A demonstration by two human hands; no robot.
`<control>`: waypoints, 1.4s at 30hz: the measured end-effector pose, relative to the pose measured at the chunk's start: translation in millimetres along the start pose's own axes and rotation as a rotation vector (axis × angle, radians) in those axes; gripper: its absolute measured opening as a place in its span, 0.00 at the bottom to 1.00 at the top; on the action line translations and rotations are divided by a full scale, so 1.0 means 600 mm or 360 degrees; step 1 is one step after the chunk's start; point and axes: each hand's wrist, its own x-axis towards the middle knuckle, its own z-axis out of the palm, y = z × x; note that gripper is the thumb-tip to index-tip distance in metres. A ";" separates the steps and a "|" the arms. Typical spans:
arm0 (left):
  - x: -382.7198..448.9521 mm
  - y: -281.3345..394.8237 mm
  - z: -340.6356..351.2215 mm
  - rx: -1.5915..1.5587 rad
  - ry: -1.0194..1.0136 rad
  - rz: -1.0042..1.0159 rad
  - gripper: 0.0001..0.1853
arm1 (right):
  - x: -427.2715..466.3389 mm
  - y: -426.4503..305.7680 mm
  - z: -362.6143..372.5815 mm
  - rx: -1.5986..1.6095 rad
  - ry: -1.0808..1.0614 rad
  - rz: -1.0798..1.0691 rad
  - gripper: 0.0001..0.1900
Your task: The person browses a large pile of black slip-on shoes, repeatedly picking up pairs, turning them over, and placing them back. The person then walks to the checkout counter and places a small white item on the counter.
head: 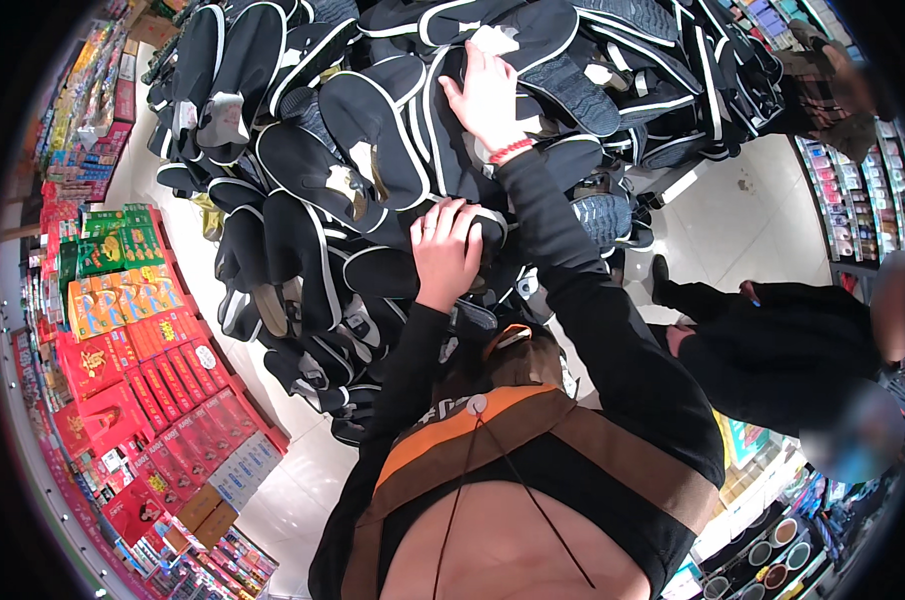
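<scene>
A large heap of black cloth shoes with white edging (374, 139) lies before me, many with white paper in their openings. My right hand (488, 97), with a red beaded bracelet at the wrist, rests palm down on a long black shoe (449, 150). Its thumb stands apart and the fingers point away from me. Nearer my body, my left hand (446, 247) lies over the near end of the shoes, beside a rounded black shoe end (491, 225). Its fingertips bend over the edge, and what is under the palm is hidden.
To the left runs a display of red gift boxes (160, 382), with orange cartons (126, 300) behind. A person in black (760, 352) stands close at the right; another person (820, 90) is at the far right. Pale floor tiles (745, 217) show between heap and shelves.
</scene>
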 end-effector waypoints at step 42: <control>-0.021 0.000 0.008 0.0072 0.0065 0.0063 0.19 | -0.099 0.225 -0.172 -0.0318 0.0237 0.0518 0.41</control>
